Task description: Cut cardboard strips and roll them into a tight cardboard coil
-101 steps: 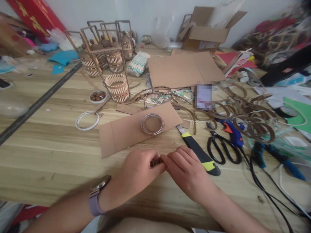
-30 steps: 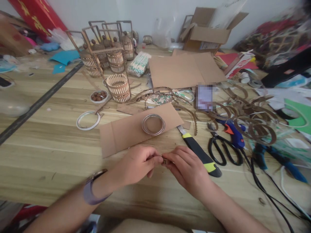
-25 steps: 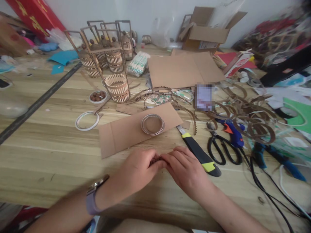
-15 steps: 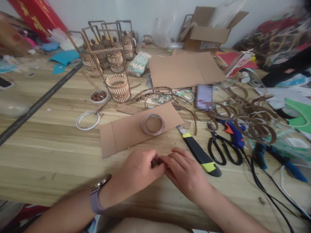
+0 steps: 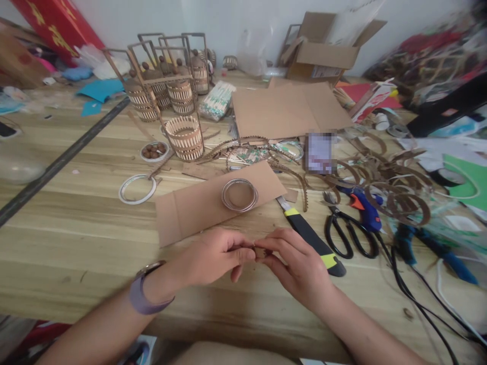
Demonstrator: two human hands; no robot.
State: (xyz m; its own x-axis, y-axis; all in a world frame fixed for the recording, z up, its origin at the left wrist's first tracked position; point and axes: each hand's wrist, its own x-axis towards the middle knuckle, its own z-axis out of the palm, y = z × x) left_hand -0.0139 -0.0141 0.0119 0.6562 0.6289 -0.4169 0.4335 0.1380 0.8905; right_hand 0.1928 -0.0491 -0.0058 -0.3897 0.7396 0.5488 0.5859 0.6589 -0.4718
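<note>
pinching a brown piece (image 5: 261,252), perhaps a notched strip though mostly hidden, the left hand (image 5: 213,256) and right hand (image 5: 297,263) meet above the table (image 5: 95,243), thumbs and fingers nearly closed on it. just beyond lies cardboard (image 5: 194,210) bearing rings (image 5: 240,209); the knife (image 5: 310,235) is beside the right hand, the scissors (image 5: 334,210) farther right, an open basket (image 5: 185,141) well behind.

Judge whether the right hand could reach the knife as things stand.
Probably yes: the knife's handle lies close to the right hand, with nothing seen on top, though that hand holds a small brown piece.
</note>
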